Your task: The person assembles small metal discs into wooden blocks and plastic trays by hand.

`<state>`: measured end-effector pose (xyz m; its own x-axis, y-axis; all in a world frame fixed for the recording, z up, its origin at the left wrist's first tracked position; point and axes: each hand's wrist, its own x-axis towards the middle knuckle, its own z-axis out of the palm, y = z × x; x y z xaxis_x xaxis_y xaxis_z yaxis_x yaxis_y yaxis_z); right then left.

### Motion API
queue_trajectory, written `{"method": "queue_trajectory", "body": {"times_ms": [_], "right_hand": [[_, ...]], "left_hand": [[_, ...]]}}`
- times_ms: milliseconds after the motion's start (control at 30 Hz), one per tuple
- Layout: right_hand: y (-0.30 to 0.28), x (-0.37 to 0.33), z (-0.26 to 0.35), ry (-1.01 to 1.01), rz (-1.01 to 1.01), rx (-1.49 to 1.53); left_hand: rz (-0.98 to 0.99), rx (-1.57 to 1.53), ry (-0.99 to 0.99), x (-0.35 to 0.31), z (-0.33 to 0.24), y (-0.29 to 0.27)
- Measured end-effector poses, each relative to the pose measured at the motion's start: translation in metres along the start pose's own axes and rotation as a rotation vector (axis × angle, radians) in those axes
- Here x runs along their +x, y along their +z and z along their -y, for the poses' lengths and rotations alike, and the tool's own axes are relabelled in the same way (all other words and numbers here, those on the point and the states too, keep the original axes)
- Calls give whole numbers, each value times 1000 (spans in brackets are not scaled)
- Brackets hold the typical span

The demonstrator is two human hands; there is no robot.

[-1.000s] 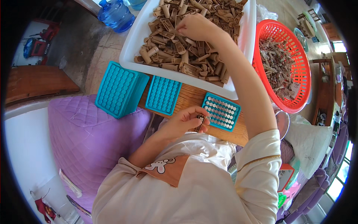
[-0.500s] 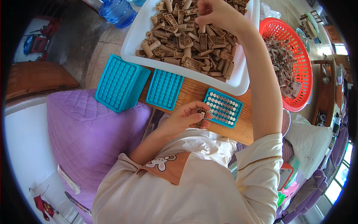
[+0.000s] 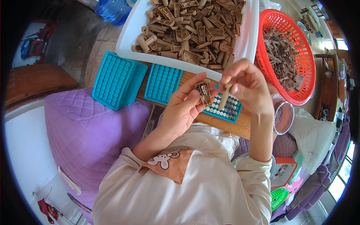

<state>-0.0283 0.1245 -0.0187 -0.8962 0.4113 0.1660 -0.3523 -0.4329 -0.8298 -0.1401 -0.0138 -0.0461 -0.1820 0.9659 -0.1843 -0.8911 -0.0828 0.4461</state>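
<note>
My left hand (image 3: 184,107) pinches a small brown plastic casing (image 3: 203,93), its hollow side up with small parts showing inside. Close beside it, my right hand (image 3: 247,88) holds a brown half-round plastic piece (image 3: 225,97) upright between thumb and fingers. The two pieces are apart. Under both hands lies a teal tray (image 3: 231,119) with rows of small round silvery-white pieces, partly covered by my fingers. Beyond them, a white tub (image 3: 125,41) holds a heap of loose brown plastic pieces (image 3: 195,33).
Left of my hands sit a teal tray (image 3: 163,83) and a stack of teal trays (image 3: 116,80) on the wooden bench (image 3: 240,129). A red basket (image 3: 310,67) with brown scraps stands at right, a clear round container (image 3: 283,116) below it. A purple quilted cushion (image 3: 90,138) lies left.
My right hand has come back from the heap in the tub toward my left hand, carrying a brown half-round piece. My left hand has risen slightly and tilted the casing.
</note>
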Motion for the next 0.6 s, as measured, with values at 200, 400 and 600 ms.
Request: {"method": "queue_trajectory", "body": {"times_ms": [200,400,600], "right_hand": [[19,-36,-8,0,-298,-24],[-5,-11,15,-113,-604,-591],[-28,45,4,-167,-430,-1294]], "left_hand": [[-59,-57,101,3,12,9],[-46,92,94,2,17,12],[-34,24,26,-2,17,13]]}}
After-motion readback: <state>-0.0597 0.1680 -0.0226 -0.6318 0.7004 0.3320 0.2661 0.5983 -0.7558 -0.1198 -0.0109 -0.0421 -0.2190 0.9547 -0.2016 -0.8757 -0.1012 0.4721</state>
